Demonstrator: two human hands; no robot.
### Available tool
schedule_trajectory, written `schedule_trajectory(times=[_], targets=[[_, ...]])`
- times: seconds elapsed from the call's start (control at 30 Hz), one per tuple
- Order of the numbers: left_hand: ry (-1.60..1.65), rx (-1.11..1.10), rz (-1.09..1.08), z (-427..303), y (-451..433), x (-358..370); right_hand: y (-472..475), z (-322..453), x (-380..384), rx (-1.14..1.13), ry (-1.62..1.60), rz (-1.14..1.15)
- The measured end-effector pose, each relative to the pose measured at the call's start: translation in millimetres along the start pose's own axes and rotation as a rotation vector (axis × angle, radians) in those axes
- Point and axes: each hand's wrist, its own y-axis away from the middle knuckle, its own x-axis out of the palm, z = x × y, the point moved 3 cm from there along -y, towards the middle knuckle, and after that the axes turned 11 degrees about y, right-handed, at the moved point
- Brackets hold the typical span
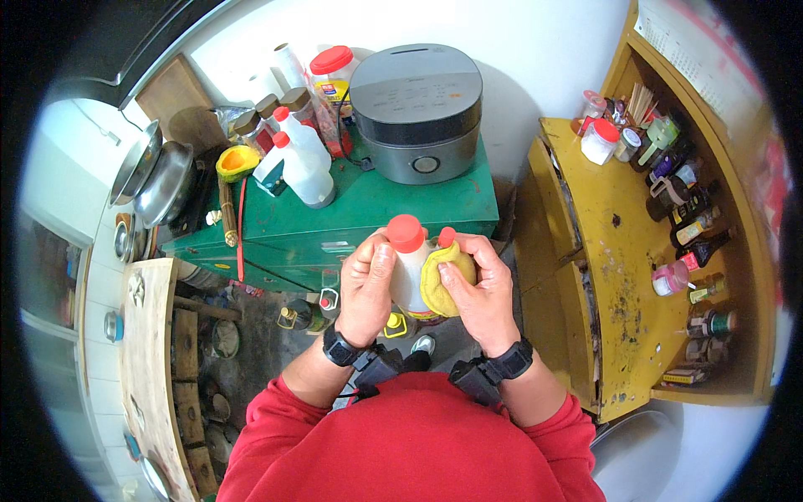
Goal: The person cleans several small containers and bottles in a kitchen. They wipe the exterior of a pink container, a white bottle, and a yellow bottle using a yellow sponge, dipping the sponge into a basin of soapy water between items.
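Note:
My left hand [369, 285] grips the side of a translucent plastic jar [409, 276] with a wide red screw lid [405, 232]. The jar is held up in front of my chest, above the floor. In my right hand [480, 285] is a folded yellow cloth [446, 282], pinched between thumb and fingers against the jar's right side. A small red cap [446, 237] shows just above the cloth; what it belongs to is hidden. The cloth and my fingers cover part of the jar.
A green cabinet [401, 210] ahead carries a rice cooker [417, 113], white plastic bottles [306, 172] and a cut pumpkin [237, 164]. To the right stands a yellow cupboard [602, 251] with jars and bottles. Oil bottles [307, 314] stand below; a wooden table [147, 339] is left.

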Motion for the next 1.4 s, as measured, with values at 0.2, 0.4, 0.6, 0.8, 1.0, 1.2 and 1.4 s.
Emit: schedule_trajectory(times=[0.2, 0.4, 0.6, 0.8, 1.0, 1.2, 1.4], targets=[[0.106, 0.001, -0.053, -3, 9, 2, 5, 9, -6, -0.020, 0.038, 0.027], [0.141, -0.026, -0.019, -5, 14, -6, 9, 6, -5, -0.035, -0.053, 0.082], [0.033, 0.006, -0.034, -11, 16, -9, 15, 5, 12, -0.005, 0.018, 0.009], [0.257, -0.016, -0.058, -23, 12, -5, 21, -24, 8, 0.400, -0.024, 0.127], [0.047, 0.035, -0.042, -26, 8, -4, 25, -9, 19, 0.079, -0.026, 0.018], [0.011, 0.014, -0.113, -22, 9, -1, 34, 23, 22, -0.239, 0.385, -0.054], [0.055, 0.035, -0.144, -27, 6, -1, 49, 34, 31, -0.432, 0.641, -0.015]])
